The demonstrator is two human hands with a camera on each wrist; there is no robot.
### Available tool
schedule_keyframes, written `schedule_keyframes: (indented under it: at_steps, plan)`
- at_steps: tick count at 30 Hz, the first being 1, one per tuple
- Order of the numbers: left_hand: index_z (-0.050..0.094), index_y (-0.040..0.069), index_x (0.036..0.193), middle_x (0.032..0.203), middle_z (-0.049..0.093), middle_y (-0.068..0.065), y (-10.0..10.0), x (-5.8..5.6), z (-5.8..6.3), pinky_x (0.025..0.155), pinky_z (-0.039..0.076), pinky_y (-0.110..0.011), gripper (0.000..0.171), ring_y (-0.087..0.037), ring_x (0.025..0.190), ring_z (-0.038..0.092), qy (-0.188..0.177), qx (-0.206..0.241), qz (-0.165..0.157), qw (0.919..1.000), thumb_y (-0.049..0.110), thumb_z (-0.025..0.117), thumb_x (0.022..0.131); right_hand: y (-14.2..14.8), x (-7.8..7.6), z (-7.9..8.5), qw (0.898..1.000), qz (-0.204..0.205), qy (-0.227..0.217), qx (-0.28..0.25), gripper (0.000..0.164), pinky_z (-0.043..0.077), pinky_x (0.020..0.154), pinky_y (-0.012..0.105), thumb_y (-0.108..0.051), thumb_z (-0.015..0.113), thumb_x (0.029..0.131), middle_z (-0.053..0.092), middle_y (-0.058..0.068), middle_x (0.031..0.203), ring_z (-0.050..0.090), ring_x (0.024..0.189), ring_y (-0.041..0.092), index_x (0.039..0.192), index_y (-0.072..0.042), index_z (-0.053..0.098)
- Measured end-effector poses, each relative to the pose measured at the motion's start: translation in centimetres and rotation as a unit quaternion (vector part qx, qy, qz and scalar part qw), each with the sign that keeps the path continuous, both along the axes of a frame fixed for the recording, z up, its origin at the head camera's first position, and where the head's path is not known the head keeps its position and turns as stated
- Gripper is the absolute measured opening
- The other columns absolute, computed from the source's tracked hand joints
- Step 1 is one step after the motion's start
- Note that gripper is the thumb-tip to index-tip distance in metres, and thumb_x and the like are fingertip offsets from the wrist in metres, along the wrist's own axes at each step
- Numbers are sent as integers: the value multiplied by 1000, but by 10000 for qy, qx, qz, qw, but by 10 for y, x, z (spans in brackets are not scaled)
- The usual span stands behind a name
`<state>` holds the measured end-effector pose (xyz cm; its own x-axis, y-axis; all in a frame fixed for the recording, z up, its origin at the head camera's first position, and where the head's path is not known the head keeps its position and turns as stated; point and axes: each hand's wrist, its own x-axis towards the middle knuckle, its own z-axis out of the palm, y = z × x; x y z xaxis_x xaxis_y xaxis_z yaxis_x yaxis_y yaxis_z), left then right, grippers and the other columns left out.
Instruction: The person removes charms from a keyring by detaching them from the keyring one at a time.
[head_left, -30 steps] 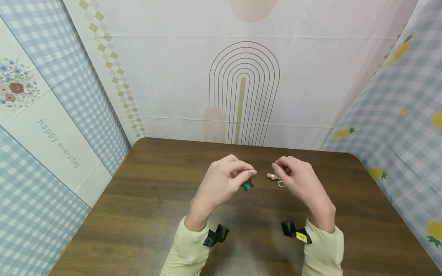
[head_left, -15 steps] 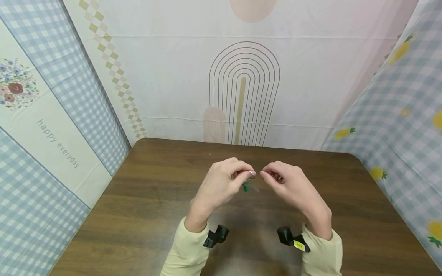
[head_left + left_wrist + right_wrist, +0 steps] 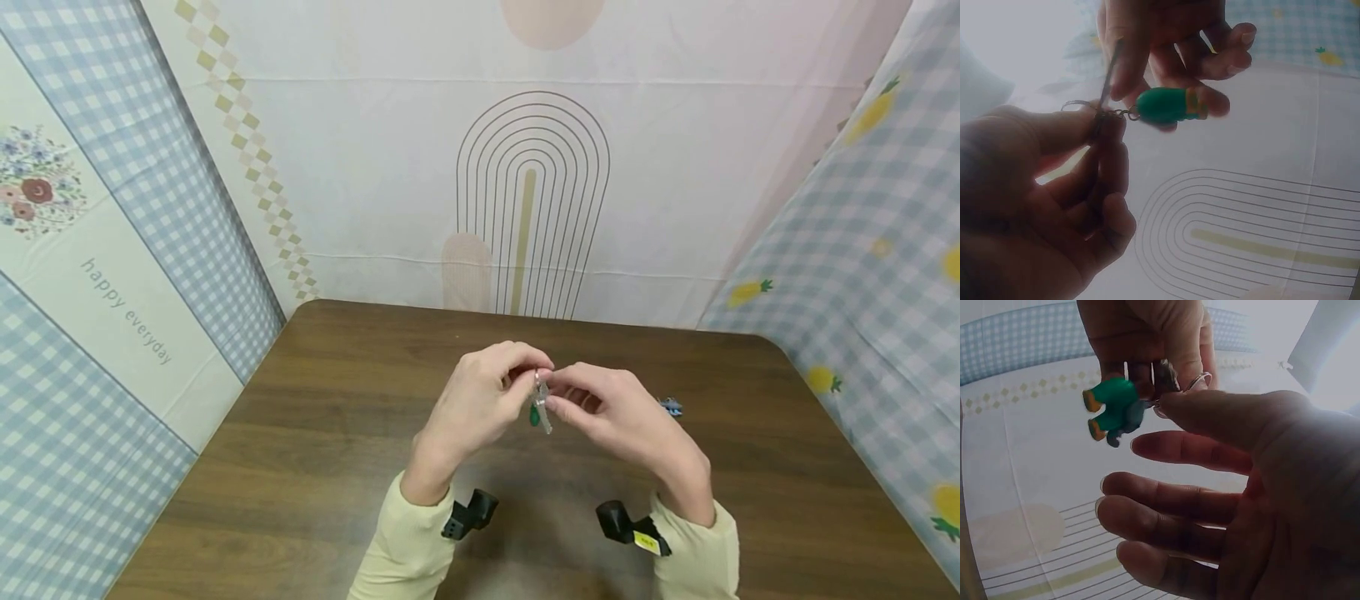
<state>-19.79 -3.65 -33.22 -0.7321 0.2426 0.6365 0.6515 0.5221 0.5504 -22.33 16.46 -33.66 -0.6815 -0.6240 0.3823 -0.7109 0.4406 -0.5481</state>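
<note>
My left hand (image 3: 483, 400) pinches a key ring (image 3: 1200, 380) between thumb and fingertips. From it hang a silver key (image 3: 546, 421) and a small green figure charm (image 3: 1163, 104) with orange feet, joined by a short chain. Close on the right is my right hand (image 3: 611, 408), its thumb tip right at the key and its index fingertip near the ring. In the right wrist view that hand's other fingers spread loosely, apart from the thumb. Seen edge-on in the left wrist view, the key stands up from the left fingertips.
A small blue object (image 3: 671, 407) lies on the brown wooden table (image 3: 322, 433), partly hidden behind my right hand. A patterned cloth (image 3: 375, 167) hangs behind the table, with checked cloths on both sides.
My right hand has moved left to the key ring, covering the spot where a small pink charm with a gold ring showed. The blue object has come into sight. My left hand has barely moved.
</note>
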Motion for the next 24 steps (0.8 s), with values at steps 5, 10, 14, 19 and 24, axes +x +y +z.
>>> schedule_keyframes:
  at_steps: [5,10,14,19,24]
  plan:
    - [70,12,95,85,71,5,1,0,0,60,47,-17,5,-4,66,54,-129,266,-73,9995,9,67,91,-4,0,-1,9997,116,-204,94,12,53,65,22,-14,67,91,65,-11,77,62,68,1,97,-25,66]
    - [68,12,91,80,70,5,2,0,0,58,45,-17,8,-3,64,53,-83,361,-94,9993,5,66,90,-9,-2,-5,9997,171,162,41,18,51,61,21,-4,64,88,60,-12,73,57,65,-1,85,-21,63]
    - [68,11,90,77,68,4,2,0,0,57,45,-17,10,-4,64,52,0,387,-79,9992,2,65,89,-10,-2,-5,9983,130,554,-107,21,49,59,20,0,63,85,57,-13,74,54,65,0,84,-21,64]
    - [71,13,87,81,69,5,2,-1,0,58,43,-16,10,-3,64,51,110,349,-108,9993,5,68,89,-8,0,-2,9929,-140,1112,-394,25,45,58,18,2,61,85,58,-13,82,51,66,0,89,-22,69]
    - [71,13,85,84,71,4,1,-1,0,58,42,-14,8,-3,65,50,100,315,-227,9992,7,68,90,-7,3,1,9880,-303,1399,-574,22,41,59,13,-2,64,87,60,-12,91,50,69,0,86,-23,70]
